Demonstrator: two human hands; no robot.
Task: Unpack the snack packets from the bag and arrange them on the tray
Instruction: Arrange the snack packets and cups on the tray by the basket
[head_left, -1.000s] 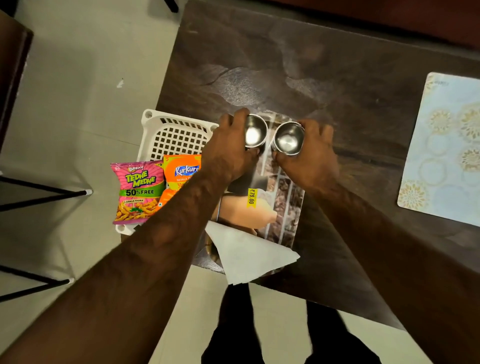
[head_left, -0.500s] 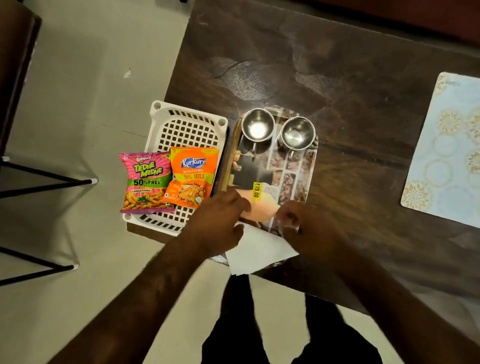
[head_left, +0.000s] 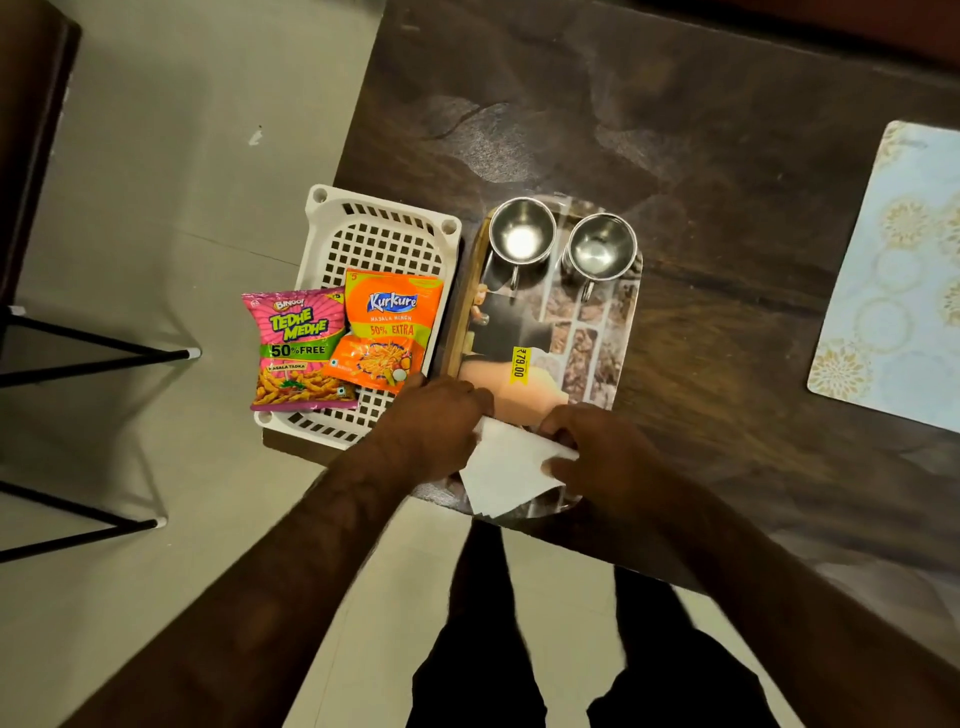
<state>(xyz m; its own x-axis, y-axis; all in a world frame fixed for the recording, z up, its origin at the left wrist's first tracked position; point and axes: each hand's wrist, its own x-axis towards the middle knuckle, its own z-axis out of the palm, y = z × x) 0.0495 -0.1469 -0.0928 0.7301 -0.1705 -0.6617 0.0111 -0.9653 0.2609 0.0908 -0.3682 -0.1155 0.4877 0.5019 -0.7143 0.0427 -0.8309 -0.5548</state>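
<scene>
Head view: two snack packets, pink (head_left: 298, 349) and orange (head_left: 388, 328), flat in white basket (head_left: 382, 236), long axes running away from body, just left of left hand (head_left: 434, 426). Both hands, right (head_left: 597, 452) included, pinching white napkin (head_left: 506, 473) on printed tray (head_left: 587, 332). Left hand nearer packets.

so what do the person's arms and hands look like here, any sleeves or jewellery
Both forearms are bare all the way to the bottom of the picture; no sleeve or cuff shows. The left hand and the right hand carry no visible watch, bracelet, ring or glove. The arms look slightly blurred, so fine marks cannot be judged. Lower down, the person wears dark, seemingly black clothing on the legs.
</scene>
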